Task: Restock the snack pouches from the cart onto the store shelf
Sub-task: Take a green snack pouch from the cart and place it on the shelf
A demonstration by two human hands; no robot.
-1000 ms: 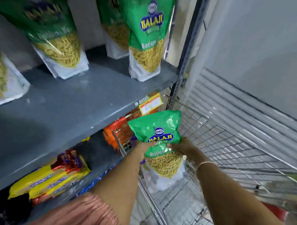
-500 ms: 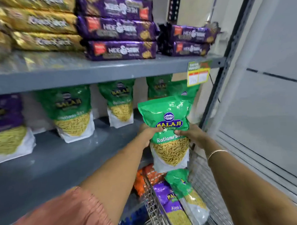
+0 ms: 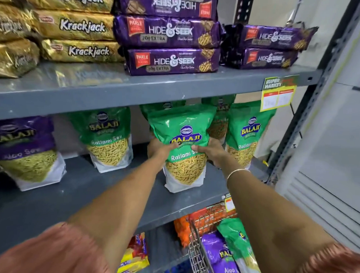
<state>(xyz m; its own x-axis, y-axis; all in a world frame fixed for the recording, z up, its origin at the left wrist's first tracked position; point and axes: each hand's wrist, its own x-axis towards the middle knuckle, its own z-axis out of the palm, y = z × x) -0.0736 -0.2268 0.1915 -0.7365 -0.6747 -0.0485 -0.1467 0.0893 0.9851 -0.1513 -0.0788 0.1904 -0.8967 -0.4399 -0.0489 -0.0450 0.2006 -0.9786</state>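
- Shelf (image 3: 55,202) left: purple pouch (image 3: 26,150) and green pouch (image 3: 107,139) stand stocked.
- Centre: left hand (image 3: 161,150) and right hand (image 3: 213,150) clamp the held pouch (image 3: 183,148), base touching the shelf (nearly placed).
- Lower right: cart (image 3: 199,256) holds more pouches, so work remains.

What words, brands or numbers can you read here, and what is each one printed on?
"BALAJI", "Ratlami Se": green pouch held in the left hand and right hand.
"BALAJI", "Aloo Sev": purple pouch.
"Krackjack": gold packs.
"PARLE", "HIDE & SEEK", "20g EXTRA": purple biscuit packs.
"SUPER MARKET": shelf tag; its prices are too blurred to read.
Lower shelf tag: unreadable.
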